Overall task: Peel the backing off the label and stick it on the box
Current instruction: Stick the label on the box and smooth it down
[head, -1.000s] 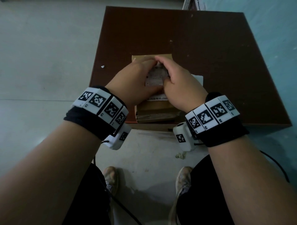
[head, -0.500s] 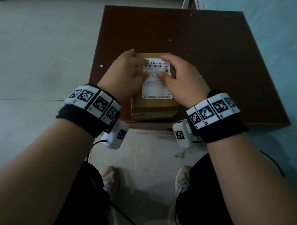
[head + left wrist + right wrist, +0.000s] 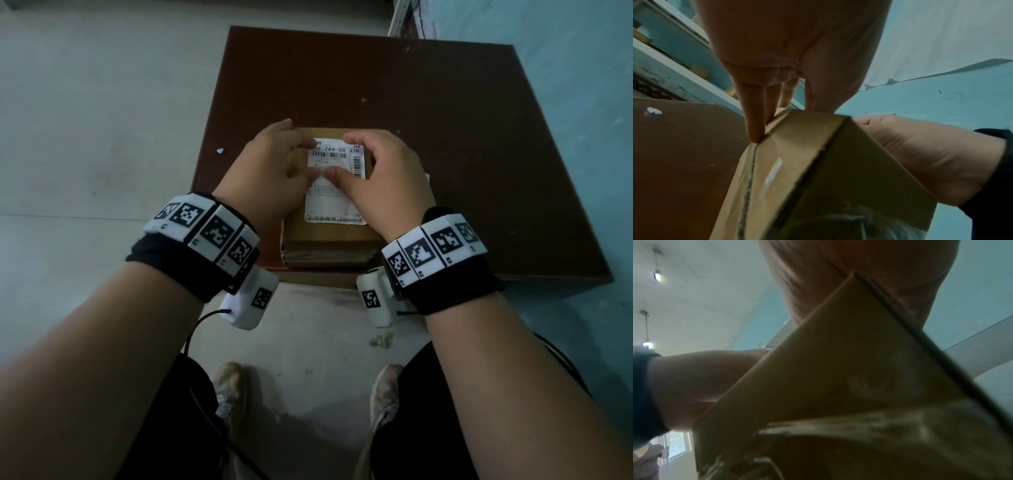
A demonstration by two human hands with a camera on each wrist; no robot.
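Observation:
A brown cardboard box sits at the near edge of a dark brown table. A white printed label with barcodes lies flat on the box's top. My left hand and right hand arch over its upper half. Both thumbs press down side by side on the label's middle, and the fingertips touch near its top corners. In the left wrist view, straight fingers reach down to the box at its left edge. The right wrist view is filled by the box and my palm.
A small white scrap lies on the table, left of the box. A sliver of white paper shows behind my right hand. The table's front edge runs just under my wrists, with grey floor and my shoes below. A blue wall borders the right.
A second ago both hands held the label above the box. It now lies flat on the box top, and my thumbs have slid up to its middle.

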